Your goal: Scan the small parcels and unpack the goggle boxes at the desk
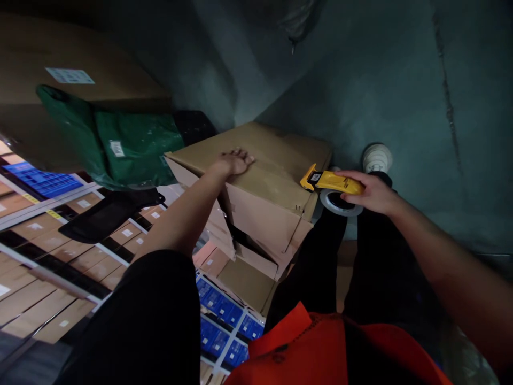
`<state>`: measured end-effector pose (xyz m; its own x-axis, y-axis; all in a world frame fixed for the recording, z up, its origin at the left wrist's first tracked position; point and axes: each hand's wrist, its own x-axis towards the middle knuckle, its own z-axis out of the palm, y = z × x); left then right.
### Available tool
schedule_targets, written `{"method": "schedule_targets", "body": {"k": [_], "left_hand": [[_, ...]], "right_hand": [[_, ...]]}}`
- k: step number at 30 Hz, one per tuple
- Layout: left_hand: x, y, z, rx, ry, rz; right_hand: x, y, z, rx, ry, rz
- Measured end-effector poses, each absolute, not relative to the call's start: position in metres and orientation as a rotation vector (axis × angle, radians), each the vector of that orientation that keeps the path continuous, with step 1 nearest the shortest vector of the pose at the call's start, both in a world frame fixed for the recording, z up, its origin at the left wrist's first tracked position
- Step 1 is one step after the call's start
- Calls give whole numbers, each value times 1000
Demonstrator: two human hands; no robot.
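Observation:
My left hand (237,161) lies on the top face of a brown cardboard box (276,155), fingers stretched out and holding nothing. In my right hand (371,192) is a yellow tape dispenser (340,183), with a roll of tape (334,202) hanging on its underside. The dispenser's head is at the box's right edge; I cannot tell whether it touches the cardboard. On the side nearer my body, the box shows loose flaps and a dark gap between them.
Left of the box, a green plastic-wrapped package (136,144) lies by a larger carton (80,48) with a white label. Shelving with several cartons (44,230) and blue bins (220,299) fills the lower left. My shoe (377,158) stands on the grey-green floor (401,80).

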<state>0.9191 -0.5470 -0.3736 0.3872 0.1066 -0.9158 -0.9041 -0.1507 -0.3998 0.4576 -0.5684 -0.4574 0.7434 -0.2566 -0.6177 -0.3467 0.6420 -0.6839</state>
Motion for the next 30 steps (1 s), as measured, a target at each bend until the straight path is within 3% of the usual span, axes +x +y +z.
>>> {"method": "schedule_targets", "body": {"k": [4,13,20,24,27,30], "left_hand": [[918,-552,-377,-1435,740,969],[782,-540,-359,-1126,1162,1613],[842,-547,-378,-1289,1051,1281],[834,-531,-313,-1649,1243,1062],[770,-491,-245,-2021,1418,973],[688,-448,-214,-2131,1371,979]], "right_hand": [[458,-570,-458,-929,765,52],[447,-565,-463,-954,789,58],[441,-555,-446,-945,810,19],[437,-544,-442,-912,877,-17],[437,-536,-442,-857,902,-42],[438,-533,-442,-824,912,-64]]}}
